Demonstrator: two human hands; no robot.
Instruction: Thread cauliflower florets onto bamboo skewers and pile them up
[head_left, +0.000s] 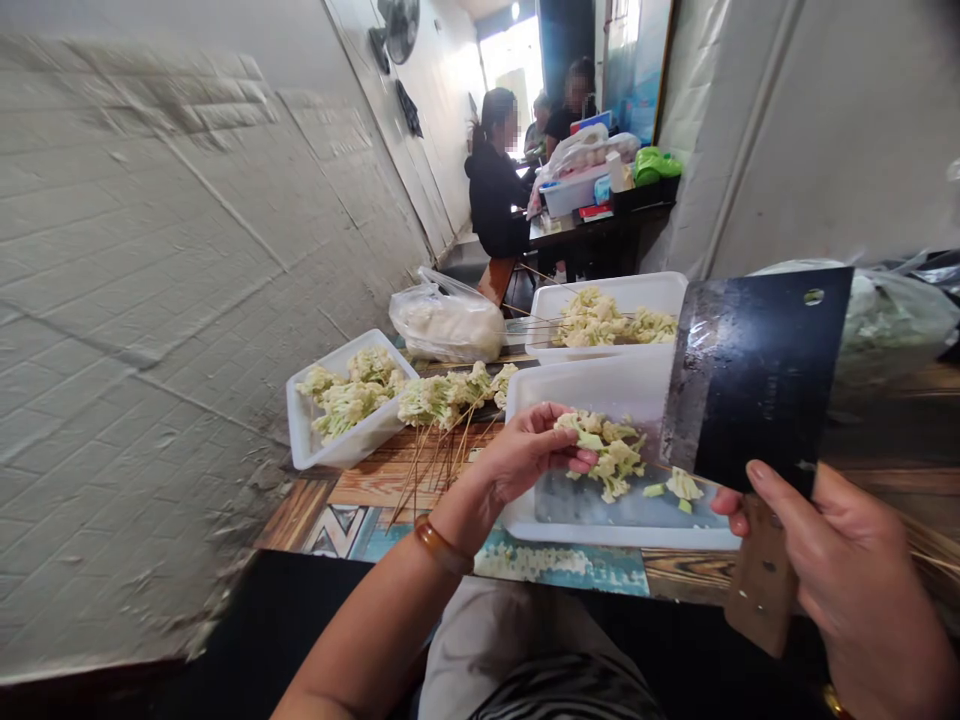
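Note:
My left hand (529, 452) is closed on a cauliflower floret (589, 437), pinching its pale green stem between thumb and fingers. It hovers over the near white tray (615, 537), where more cauliflower pieces (619, 470) and a few small cut bits (682, 484) lie. In my right hand (847, 545) is a cleaver (765, 375), gripped near the top of its wooden handle. The broad dark blade stands raised above the tray's right side, its edge facing left, and covers part of the tray. A thin skewer seems to lie behind the blade.
Skewered cauliflower (442, 398) lies left of the near tray, its bamboo skewers (450, 455) pointing toward me. Cauliflower also fills a left tray (300, 440) and a back tray (667, 285). A plastic bag (448, 318) stands behind. People sit at a farther table.

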